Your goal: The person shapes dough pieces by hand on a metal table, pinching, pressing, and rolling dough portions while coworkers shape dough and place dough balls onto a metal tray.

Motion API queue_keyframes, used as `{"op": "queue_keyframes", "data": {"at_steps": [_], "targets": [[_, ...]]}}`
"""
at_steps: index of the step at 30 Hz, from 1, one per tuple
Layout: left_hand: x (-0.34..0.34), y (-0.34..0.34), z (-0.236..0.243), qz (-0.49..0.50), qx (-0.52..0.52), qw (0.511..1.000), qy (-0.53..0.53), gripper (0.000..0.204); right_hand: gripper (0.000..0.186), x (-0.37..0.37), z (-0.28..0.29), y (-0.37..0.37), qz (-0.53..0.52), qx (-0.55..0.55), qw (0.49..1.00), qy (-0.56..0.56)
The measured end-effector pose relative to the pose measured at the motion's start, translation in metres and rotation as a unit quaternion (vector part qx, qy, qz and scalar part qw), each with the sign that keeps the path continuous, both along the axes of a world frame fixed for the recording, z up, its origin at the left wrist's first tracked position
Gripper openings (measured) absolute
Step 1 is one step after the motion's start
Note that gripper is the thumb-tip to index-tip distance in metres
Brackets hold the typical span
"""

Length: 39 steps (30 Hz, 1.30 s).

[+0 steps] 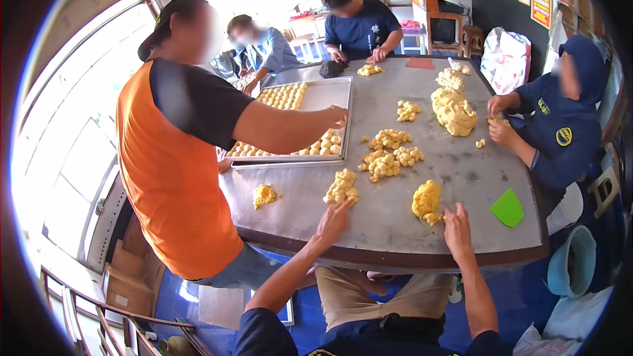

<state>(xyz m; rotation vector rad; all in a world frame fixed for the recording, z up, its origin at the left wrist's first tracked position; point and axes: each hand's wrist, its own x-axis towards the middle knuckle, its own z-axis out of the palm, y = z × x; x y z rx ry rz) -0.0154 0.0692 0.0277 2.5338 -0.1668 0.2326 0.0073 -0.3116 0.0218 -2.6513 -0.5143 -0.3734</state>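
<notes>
Your left hand [333, 225], at rounded dough lumps [341, 187], and right hand [457, 231], beside a crumbly yellow mound [426, 199], stand apart, grips unclear, bare metal table [389, 229] between, its edge close.

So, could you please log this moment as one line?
left fingers: at dough pieces | right fingers: beside yellow mound | green scraper: on table

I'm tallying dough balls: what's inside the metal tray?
The metal tray holds rows of yellow dough balls, with bare metal toward its far right corner. The orange-shirted co-worker's forearm crosses it; whatever lies behind that is hidden.
</notes>
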Motion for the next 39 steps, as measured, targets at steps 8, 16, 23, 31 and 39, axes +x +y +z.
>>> {"op": "queue_keyframes", "data": {"at_steps": [8,16,23,31,39], "targets": [[-0.056,-0.046,0.034,-0.068,-0.138,0.984,0.089,0.036,0.038,-0.032,-0.008,0.0,-0.033,0.059,0.997,-0.021],[-0.039,-0.07,-0.018,-0.007,0.279,0.937,-0.208,0.039,0.021,0.009,-0.021,-0.002,0.019,-0.011,0.997,-0.075],[0.044,-0.089,0.003,-0.04,0.222,0.948,-0.226,0.031,0.037,-0.01,-0.009,-0.005,-0.092,-0.018,0.996,-0.006],[0.063,-0.07,-0.018,-0.053,0.161,0.962,-0.214,0.02,0.037,-0.036,0.006,-0.016,-0.034,0.167,0.985,0.039],[0.027,-0.081,-0.02,0.112,0.239,0.949,-0.17,0.019,0.036,-0.041,0.014,0.018,0.064,0.035,0.997,0.034]]}}
